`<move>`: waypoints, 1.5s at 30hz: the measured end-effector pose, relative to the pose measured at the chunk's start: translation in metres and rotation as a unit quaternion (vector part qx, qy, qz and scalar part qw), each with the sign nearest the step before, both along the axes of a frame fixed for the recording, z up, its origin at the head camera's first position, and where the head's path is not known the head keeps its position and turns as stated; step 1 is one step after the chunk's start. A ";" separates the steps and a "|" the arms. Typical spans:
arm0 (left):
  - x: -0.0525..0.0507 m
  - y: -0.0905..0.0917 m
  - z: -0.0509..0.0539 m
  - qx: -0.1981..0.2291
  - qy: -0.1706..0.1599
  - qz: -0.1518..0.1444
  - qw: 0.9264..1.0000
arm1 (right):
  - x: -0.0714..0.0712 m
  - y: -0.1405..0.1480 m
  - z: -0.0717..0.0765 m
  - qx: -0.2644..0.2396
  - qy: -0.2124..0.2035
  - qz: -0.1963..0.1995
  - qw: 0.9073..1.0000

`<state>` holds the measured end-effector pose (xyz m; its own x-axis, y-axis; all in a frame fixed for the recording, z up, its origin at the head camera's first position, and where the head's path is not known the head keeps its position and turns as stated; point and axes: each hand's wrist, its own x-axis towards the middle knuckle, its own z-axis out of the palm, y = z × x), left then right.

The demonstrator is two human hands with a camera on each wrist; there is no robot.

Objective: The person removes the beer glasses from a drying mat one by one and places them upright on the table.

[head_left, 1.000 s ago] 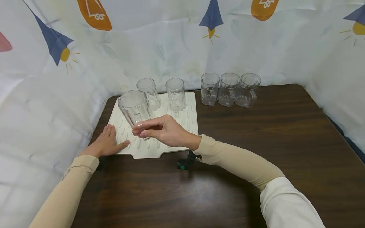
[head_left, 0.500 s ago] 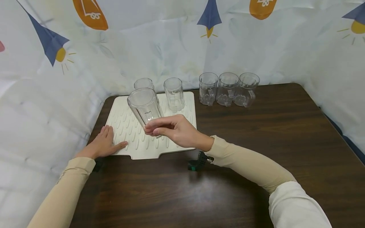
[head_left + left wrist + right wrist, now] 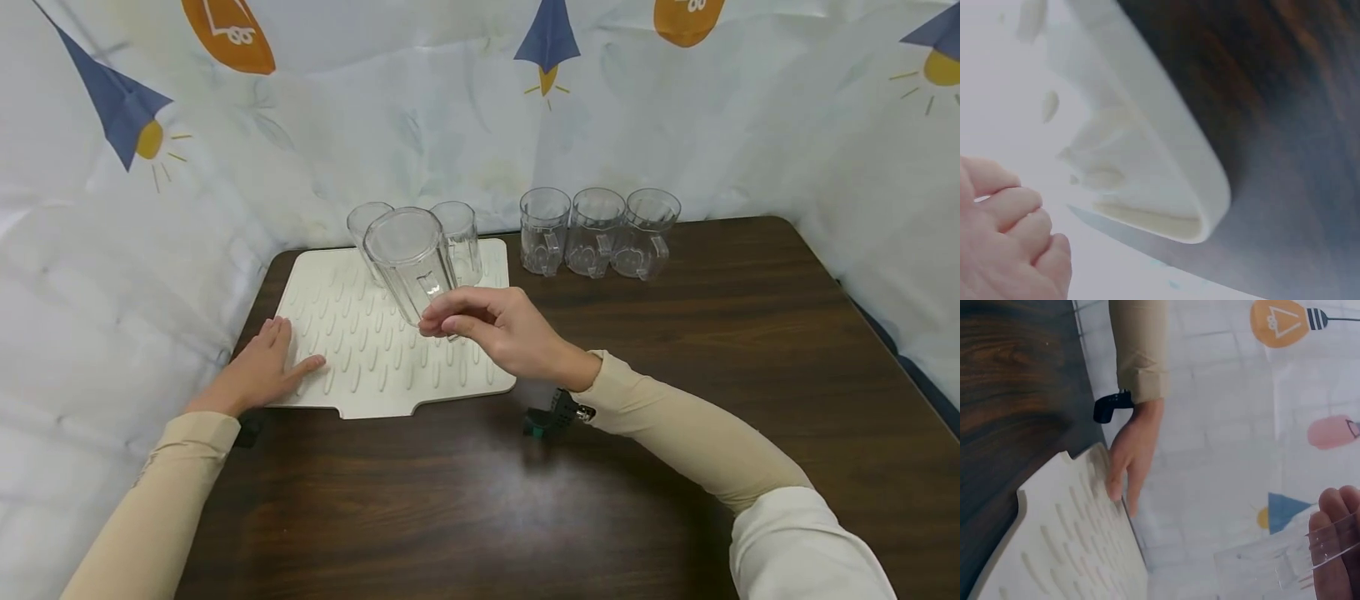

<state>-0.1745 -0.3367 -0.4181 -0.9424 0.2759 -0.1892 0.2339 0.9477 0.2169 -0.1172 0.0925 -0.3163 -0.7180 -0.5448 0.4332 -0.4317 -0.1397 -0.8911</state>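
My right hand [image 3: 510, 329] pinches a clear mug [image 3: 408, 258] near its lower end, holding it tilted above the white ribbed draining board [image 3: 360, 367]. In the right wrist view, part of this clear mug [image 3: 1297, 559] shows beside the curled fingers. On the left edge of the board rests my left hand [image 3: 258, 362], fingers straight and thumb spread; the left wrist view shows that hand [image 3: 1010, 237] by the board's raised rim [image 3: 1166, 137]. Two more clear vessels [image 3: 467, 237] stand at the back of the board, one partly hidden behind the held mug.
Three clear mugs with handles [image 3: 545, 233] stand in a row at the back of the dark wooden table [image 3: 675, 367], right of the board. A printed white curtain [image 3: 420, 100] hangs behind and at both sides.
My right hand has carried the mug to the right and slightly up across the board. My left hand stays on the board's left edge.
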 end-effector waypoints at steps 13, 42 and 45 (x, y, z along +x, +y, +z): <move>0.025 0.047 0.041 0.031 0.053 -0.018 0.998 | -0.008 0.035 0.008 0.042 0.084 -0.067 0.993; 0.046 0.082 0.058 0.118 0.168 -0.046 0.978 | -0.014 0.102 0.023 0.183 0.317 -0.238 0.900; 0.048 0.086 0.060 0.128 0.175 -0.043 0.975 | -0.015 0.107 0.022 0.194 0.329 -0.248 0.890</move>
